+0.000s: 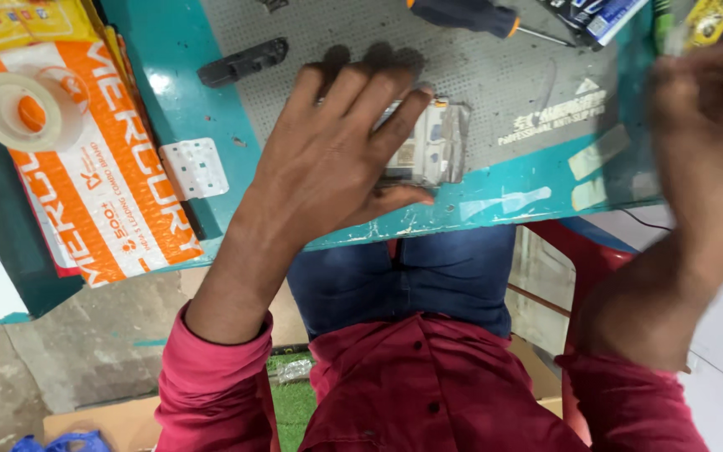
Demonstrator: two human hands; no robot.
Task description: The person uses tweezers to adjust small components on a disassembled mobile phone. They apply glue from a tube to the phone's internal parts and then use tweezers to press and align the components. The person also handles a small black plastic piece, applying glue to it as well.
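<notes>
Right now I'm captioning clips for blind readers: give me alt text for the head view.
The left hand presses flat on a small clear-cased device lying on a grey perforated mat at the edge of a teal workbench. The blurred right hand is raised at the right, and a screwdriver lies behind.

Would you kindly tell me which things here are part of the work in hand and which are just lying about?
In hand:
- left hand pressing on a clear-cased device
- grey mat under it
- right hand, blurred

Lying about:
- screwdriver
- tape roll
- orange and white packet
- black bar
- white plate
</notes>
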